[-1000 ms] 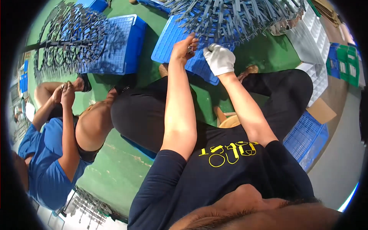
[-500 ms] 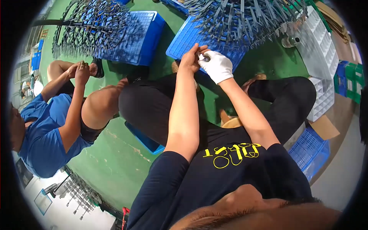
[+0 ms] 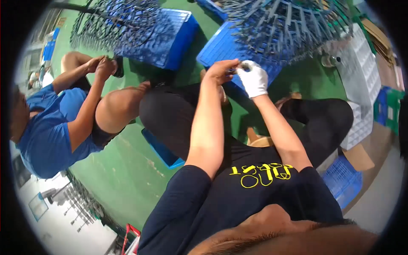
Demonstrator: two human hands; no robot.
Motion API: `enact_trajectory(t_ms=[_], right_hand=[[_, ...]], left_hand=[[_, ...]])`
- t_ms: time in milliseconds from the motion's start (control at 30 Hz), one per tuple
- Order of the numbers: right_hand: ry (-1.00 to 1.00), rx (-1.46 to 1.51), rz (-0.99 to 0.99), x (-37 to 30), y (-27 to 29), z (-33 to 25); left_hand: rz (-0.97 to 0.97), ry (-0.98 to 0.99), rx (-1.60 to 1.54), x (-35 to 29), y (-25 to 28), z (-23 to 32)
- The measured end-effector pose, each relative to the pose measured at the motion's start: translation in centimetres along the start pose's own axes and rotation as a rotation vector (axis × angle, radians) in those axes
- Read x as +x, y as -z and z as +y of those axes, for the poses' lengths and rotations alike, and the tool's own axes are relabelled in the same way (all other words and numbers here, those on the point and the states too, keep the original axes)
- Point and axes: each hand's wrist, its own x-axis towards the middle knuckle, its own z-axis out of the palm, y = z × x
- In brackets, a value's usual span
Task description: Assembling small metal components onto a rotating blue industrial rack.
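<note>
My bare left hand [image 3: 221, 71] and my white-gloved right hand [image 3: 253, 79] meet in front of me, just before a blue crate. The fingers of both are bent and closed, their tips close together. Something small and dark seems to lie between the fingertips; it is too small to name. Just beyond my hands, a rack of many thin grey metal prongs [image 3: 276, 32] hangs over the blue crate [image 3: 214, 47].
On the left a co-worker in a blue shirt [image 3: 55, 127] sits with hands together, near a second pronged rack [image 3: 114, 32] over another blue crate [image 3: 176, 42]. White trays [image 3: 361, 63] stand at the right, with a blue basket [image 3: 342, 178] nearer. Below me is a wooden stool [image 3: 259, 141].
The view has shifted, so the scene sits slightly further right. My left hand has turned with its fingers bent over toward the right hand; the gloved fingers have moved up and curled.
</note>
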Motion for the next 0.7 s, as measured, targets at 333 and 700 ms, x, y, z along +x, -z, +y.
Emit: enact_trajectory(t_ms=[333,700], right_hand=[[0.199,0.149,0.071,0.4,-0.2,0.2],[0.201,-0.140,-0.347,1.9,3.1,1.2]], left_hand=[[0.096,-0.180,0.082,-1.5,-0.4,3.2],[-0.162,-0.206,0.616,-2.0,-1.9,5.1]])
